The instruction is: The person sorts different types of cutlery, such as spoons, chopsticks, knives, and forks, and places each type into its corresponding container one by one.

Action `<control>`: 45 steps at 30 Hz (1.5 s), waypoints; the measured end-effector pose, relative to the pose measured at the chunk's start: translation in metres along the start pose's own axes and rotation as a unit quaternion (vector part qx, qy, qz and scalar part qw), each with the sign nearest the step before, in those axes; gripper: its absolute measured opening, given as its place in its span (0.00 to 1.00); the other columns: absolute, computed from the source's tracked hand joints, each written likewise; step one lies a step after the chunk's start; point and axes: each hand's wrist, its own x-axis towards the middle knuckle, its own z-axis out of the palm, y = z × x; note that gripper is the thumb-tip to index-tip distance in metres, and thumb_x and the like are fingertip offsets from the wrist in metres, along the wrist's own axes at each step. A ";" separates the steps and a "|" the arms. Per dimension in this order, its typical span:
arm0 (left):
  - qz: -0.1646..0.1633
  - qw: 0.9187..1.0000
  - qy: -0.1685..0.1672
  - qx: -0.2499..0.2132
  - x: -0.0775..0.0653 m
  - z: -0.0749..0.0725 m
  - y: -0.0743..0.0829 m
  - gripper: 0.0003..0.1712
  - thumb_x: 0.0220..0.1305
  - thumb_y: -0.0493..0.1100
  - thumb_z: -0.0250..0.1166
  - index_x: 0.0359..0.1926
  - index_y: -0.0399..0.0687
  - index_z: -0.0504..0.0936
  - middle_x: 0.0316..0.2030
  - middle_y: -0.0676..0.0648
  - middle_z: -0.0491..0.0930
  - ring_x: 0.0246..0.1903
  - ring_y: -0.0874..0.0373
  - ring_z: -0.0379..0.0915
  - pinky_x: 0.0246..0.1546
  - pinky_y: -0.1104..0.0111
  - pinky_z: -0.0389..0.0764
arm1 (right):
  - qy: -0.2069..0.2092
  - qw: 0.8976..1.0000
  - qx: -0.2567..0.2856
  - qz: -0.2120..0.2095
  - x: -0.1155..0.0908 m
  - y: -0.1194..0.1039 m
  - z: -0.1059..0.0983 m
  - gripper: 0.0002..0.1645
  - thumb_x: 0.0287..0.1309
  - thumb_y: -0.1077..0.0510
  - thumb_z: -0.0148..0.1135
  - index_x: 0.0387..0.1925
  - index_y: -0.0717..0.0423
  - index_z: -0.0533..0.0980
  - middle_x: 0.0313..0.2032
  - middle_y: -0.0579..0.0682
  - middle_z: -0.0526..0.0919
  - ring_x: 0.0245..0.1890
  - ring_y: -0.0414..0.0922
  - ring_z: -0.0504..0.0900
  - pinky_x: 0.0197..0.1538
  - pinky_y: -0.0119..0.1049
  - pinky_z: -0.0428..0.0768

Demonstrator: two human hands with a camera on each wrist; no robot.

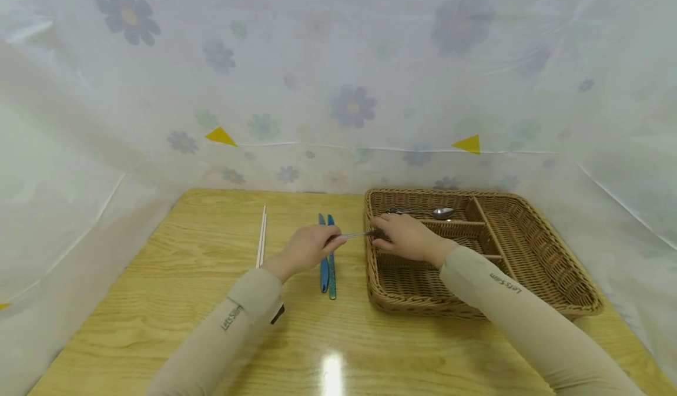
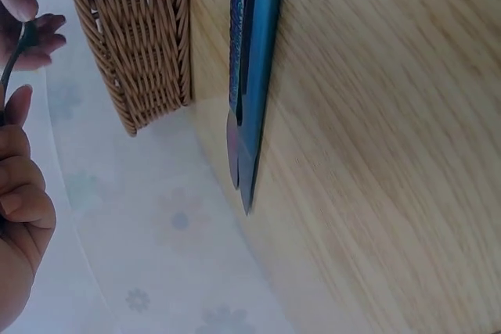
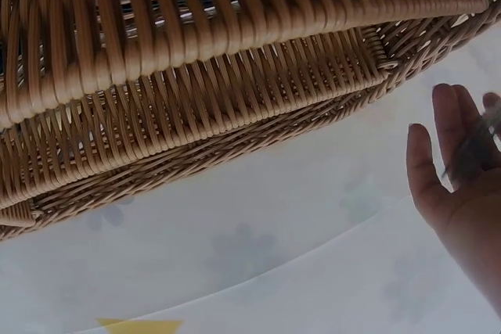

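Observation:
Between my two hands a metal spoon is held level, reaching over the left rim of the wicker basket (image 1: 372, 267). My left hand (image 1: 308, 246) grips the handle (image 1: 355, 235) with curled fingers, above two blue knives (image 1: 331, 272) lying side by side on the table. Over the basket's left compartments, my right hand (image 1: 409, 237) pinches the spoon's other end between thumb and fingers. In the right wrist view the dark spoon bowl (image 3: 473, 150) shows against those fingers. The left wrist view shows the spoon's neck (image 2: 13, 60) running from one hand to the other.
Wicker dividers split the basket into several compartments. Another spoon (image 1: 443, 213) lies in the back one with other metal cutlery. A pair of pale chopsticks (image 1: 261, 237) lies left of the knives on the wooden table (image 1: 174, 278). A flower-printed curtain (image 1: 296, 90) stands behind.

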 end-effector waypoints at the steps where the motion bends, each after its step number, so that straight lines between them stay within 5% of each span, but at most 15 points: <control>1: 0.002 1.000 0.003 0.001 0.000 0.000 0.000 0.12 0.69 0.50 0.52 0.33 0.51 0.76 0.18 0.56 0.69 0.16 0.65 0.60 0.21 0.73 0.63 | 0.002 1.000 -0.003 -0.006 0.000 0.000 0.000 0.21 0.63 0.49 0.55 0.53 0.56 0.72 0.42 0.50 0.78 0.33 0.41 0.79 0.36 0.37 0.78; 6: 0.007 1.000 0.005 0.000 0.001 -0.001 0.001 0.11 0.69 0.49 0.53 0.32 0.51 0.75 0.18 0.56 0.68 0.16 0.65 0.59 0.20 0.74 0.62 | 0.000 1.000 -0.005 -0.014 0.000 -0.001 0.001 0.15 0.63 0.51 0.56 0.47 0.54 0.74 0.36 0.47 0.76 0.27 0.36 0.74 0.31 0.33 0.74; 17: 0.001 1.000 0.004 -0.005 -0.002 -0.001 -0.003 0.11 0.67 0.49 0.56 0.31 0.50 0.75 0.18 0.56 0.70 0.17 0.65 0.60 0.20 0.74 0.62 | 0.005 1.000 -0.004 -0.001 -0.007 0.005 -0.005 0.13 0.61 0.53 0.58 0.46 0.53 0.74 0.36 0.47 0.77 0.30 0.39 0.75 0.35 0.37 0.75; 35: -0.055 0.998 -0.001 -0.025 -0.018 -0.002 -0.026 0.10 0.67 0.46 0.56 0.37 0.46 0.80 0.17 0.55 0.67 0.16 0.64 0.58 0.18 0.74 0.59 | -0.018 0.997 0.009 0.081 -0.051 0.063 0.005 0.13 0.61 0.57 0.57 0.47 0.55 0.74 0.41 0.52 0.78 0.36 0.46 0.79 0.38 0.43 0.78; 45: -0.085 0.996 -0.008 -0.027 -0.020 0.001 -0.036 0.09 0.66 0.44 0.56 0.35 0.46 0.80 0.16 0.55 0.67 0.16 0.63 0.57 0.17 0.73 0.58 | -0.037 0.991 0.014 0.125 -0.068 0.088 0.010 0.21 0.63 0.55 0.56 0.53 0.64 0.71 0.44 0.60 0.78 0.37 0.51 0.81 0.40 0.48 0.79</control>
